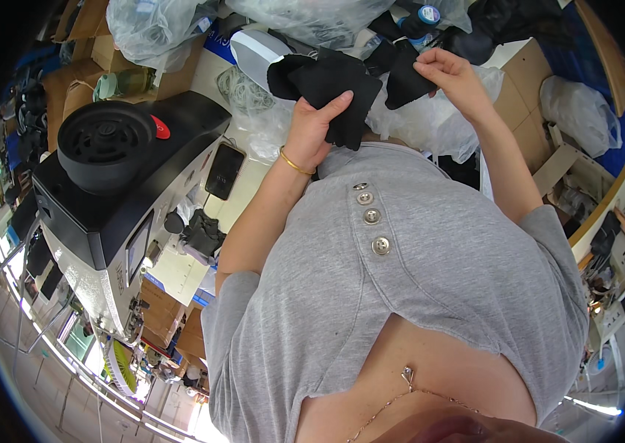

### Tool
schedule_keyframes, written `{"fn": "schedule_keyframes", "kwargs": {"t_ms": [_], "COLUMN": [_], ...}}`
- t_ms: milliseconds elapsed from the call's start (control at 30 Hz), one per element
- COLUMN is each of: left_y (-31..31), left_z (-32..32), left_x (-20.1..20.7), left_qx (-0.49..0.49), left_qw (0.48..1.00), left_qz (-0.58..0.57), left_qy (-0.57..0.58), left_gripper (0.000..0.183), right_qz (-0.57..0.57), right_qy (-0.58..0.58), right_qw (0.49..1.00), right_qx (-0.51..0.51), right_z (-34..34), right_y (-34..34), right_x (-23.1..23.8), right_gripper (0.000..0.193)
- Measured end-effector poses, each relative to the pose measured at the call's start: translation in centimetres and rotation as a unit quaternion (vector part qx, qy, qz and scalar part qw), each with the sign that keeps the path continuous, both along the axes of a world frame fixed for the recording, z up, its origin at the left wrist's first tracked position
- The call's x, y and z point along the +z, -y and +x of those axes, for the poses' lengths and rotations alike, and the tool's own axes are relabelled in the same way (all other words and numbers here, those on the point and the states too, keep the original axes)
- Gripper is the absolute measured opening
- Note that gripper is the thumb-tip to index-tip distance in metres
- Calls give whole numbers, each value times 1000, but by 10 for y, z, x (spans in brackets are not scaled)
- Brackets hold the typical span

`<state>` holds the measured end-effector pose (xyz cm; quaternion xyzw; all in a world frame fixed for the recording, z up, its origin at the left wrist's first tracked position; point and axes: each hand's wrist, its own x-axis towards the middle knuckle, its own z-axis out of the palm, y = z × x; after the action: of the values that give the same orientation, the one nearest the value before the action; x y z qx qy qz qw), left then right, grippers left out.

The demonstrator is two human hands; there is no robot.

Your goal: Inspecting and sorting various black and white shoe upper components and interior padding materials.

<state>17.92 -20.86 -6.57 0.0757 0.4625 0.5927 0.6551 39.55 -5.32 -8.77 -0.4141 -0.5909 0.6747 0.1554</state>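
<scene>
My left hand [316, 122] grips a bundle of black fabric [338, 81], with the thumb lying on top of it. The cloth spreads beyond that hand in overlapping layers. To the right, my right hand [451, 80] pinches the edge of a smaller black fabric piece [406, 77] between thumb and fingers. Whether the two pieces are joined cannot be made out. Just beyond the left bundle lies a smooth grey-and-white rounded object [261, 57].
A sewing machine [117, 192] with a black handwheel stands at my left. Between it and my left forearm a phone [225, 171] lies on the white table. Clear plastic bags [157, 33] crowd the far side, and a cardboard box [530, 88] stands at the right.
</scene>
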Motion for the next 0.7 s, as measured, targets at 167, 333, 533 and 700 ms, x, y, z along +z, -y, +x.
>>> {"fn": "schedule_keyframes", "kwargs": {"t_ms": [167,333,533,700], "left_y": [-1,1,4,2], "left_z": [-1,1,1,4], "left_x": [2,6,8,9], "left_qx": [8,7,-71,-83], "left_qw": [1000,999,997,996], "left_qz": [-12,-15,-28,-28], "left_qy": [15,32,16,-2], "left_gripper": [27,27,25,24], "right_qz": [-7,-26,-54,12], "right_qy": [-12,3,-64,-70], "right_qw": [1000,999,991,996], "right_qx": [-6,18,101,45], "right_z": [-8,-7,-23,-28], "right_y": [5,9,39,51], "right_x": [6,9,30,29], "right_gripper": [17,16,15,15]}}
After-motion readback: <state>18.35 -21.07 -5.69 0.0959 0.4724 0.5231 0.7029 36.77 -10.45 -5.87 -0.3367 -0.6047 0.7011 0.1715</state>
